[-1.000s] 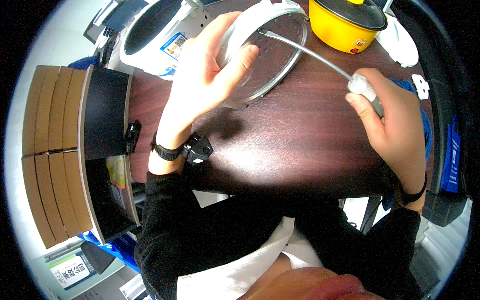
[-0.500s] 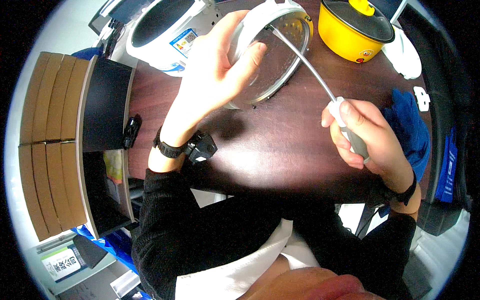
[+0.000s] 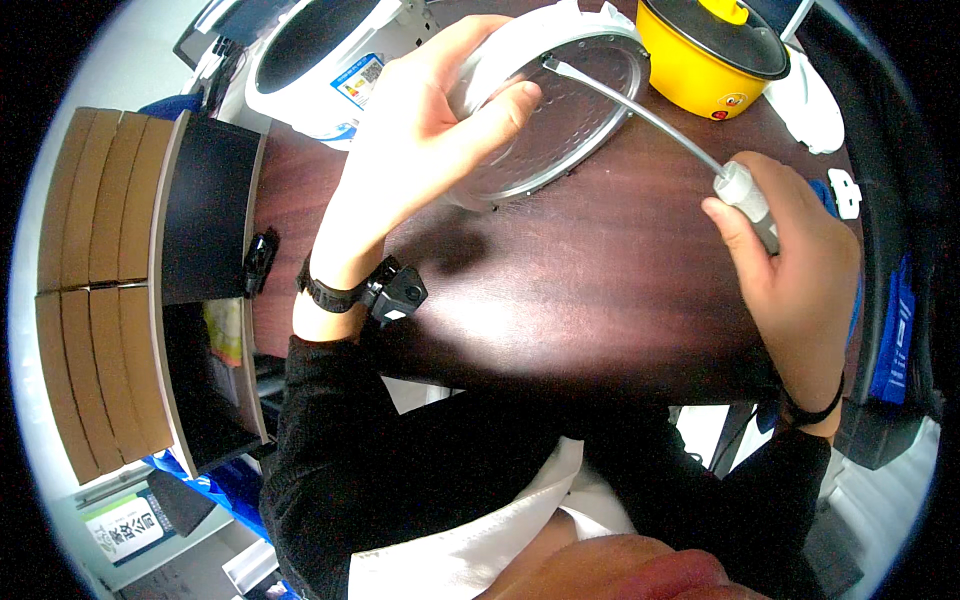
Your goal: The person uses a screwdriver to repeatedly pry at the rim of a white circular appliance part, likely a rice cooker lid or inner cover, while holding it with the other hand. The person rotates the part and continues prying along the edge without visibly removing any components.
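Observation:
My left hand (image 3: 420,140) is closed on the white rim of a round appliance lid (image 3: 590,125), thumb across its edge. The lid is tilted up, its shiny underside facing me, with small dark screws or holes along the rim. In my right hand (image 3: 805,265) is a screwdriver (image 3: 650,115) with a long metal shaft and a pale grey handle. Its tip meets a small dark spot near the lid's inner rim; whether a screw sits there I cannot tell. My fingers wrap the handle's lower end and partly hide it.
Behind my left hand stands a white appliance body (image 3: 270,105) with a dark inside. A yellow pot (image 3: 690,75) with a dark lid is at the far right, beside a white plastic part (image 3: 810,115) and a small white piece (image 3: 845,193). Cardboard boxes (image 3: 100,200) line the left.
My right hand has moved right and slightly up and turned on the handle, so the screwdriver lies flatter. The lid has shifted a little right and its underside shows more.

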The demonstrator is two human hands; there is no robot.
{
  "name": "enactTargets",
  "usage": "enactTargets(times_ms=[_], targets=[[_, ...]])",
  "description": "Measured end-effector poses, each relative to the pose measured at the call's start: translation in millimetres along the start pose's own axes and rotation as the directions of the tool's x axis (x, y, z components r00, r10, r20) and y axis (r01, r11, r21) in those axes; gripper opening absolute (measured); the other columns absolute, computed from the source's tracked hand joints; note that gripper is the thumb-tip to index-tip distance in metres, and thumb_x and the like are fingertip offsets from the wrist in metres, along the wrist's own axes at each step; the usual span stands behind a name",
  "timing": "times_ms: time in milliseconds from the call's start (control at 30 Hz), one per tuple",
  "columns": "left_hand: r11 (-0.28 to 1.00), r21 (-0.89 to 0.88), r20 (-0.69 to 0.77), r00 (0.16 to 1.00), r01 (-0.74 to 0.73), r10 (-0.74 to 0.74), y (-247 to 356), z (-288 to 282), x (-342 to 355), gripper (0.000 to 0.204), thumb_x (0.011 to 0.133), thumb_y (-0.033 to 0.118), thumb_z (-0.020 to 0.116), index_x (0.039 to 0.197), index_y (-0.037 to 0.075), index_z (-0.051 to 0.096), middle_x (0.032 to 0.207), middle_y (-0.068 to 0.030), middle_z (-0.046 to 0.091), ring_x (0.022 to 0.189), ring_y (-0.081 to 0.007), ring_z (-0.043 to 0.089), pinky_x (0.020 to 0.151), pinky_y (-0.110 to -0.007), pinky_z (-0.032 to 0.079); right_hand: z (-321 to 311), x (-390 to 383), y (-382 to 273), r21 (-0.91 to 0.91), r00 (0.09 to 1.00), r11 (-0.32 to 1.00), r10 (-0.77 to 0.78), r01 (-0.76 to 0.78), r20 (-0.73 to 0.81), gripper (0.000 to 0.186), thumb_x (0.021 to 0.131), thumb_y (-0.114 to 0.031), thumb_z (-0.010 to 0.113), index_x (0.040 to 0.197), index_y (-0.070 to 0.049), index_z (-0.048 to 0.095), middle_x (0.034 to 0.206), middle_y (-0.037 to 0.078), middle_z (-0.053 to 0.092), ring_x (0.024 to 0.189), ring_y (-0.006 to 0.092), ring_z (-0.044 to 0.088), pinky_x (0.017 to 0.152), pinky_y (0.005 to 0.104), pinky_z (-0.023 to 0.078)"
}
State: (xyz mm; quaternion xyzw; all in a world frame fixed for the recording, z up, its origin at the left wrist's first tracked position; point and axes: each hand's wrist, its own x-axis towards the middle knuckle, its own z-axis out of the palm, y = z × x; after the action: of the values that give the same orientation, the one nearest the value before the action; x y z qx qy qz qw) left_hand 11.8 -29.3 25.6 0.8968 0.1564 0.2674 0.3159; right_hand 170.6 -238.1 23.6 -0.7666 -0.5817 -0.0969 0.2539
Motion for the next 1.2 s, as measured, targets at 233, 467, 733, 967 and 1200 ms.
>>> enactTargets(times_ms=[233,467,733,967,1200], targets=[[0.997,0.066,0.003,1.0,-0.028,0.028,2,-1,-4,0.043,0.079,0.017,0.073,0.115,0.001,0.056,0.097,-0.0056,0.064,0.09,-0.0114,0.06,0.079,-0.025,0.047,-14,-2,-2,-0.153,0.999,0.988,-0.006,-0.001,-0.048,0.028,0.078,-0.014,0.07,0.103,-0.005,0.062,0.092,0.012,0.064,0.078,0.0235,0.065,0.066,0.0298,0.049],[0.992,0.096,-0.016,0.997,-0.079,0.081,1,3,-2,0.042,0.078,0.015,0.072,0.114,0.001,0.056,0.092,-0.0079,0.065,0.087,-0.0115,0.06,0.077,-0.026,0.048,-20,-2,1,-0.076,0.999,0.997,0.01,-0.013,-0.036,0.027,0.078,-0.013,0.071,0.102,-0.002,0.062,0.086,0.013,0.065,0.078,0.0211,0.065,0.066,0.0284,0.049],[0.996,0.065,-0.067,0.995,-0.063,0.068,-5,0,-2,0.044,0.078,0.013,0.07,0.118,0.001,0.055,0.094,-0.0082,0.065,0.086,-0.0127,0.06,0.077,-0.026,0.048,2,11,19,0.403,0.973,0.906,0.036,-0.128,0.228,0.022,0.086,-0.022,0.062,0.093,-0.001,0.061,0.071,0.008,0.061,0.059,0.0159,0.057,0.054,0.0256,0.042],[0.993,-0.085,0.018,0.996,0.088,-0.087,13,-13,6,0.034,0.081,0.005,0.061,0.112,-0.004,0.051,0.08,-0.0123,0.064,0.064,-0.0156,0.062,0.056,-0.028,0.05,5,21,13,0.509,0.74,0.61,0.203,-0.608,0.641,0.031,0.089,-0.03,0.058,0.077,-0.001,0.054,0.058,0.009,0.052,0.048,0.0194,0.049,0.048,0.0326,0.038],[0.996,0.003,-0.109,0.99,-0.09,0.09,-12,-2,-5,0.038,0.081,0.007,0.06,0.116,-0.002,0.05,0.082,-0.0115,0.063,0.065,-0.016,0.062,0.057,-0.029,0.05,18,8,-3,0.537,0.925,0.792,0.087,-0.289,0.37,0.031,0.092,-0.026,0.054,0.075,0.0,0.05,0.057,0.015,0.044,0.048,0.0226,0.048,0.048,0.0341,0.034]])
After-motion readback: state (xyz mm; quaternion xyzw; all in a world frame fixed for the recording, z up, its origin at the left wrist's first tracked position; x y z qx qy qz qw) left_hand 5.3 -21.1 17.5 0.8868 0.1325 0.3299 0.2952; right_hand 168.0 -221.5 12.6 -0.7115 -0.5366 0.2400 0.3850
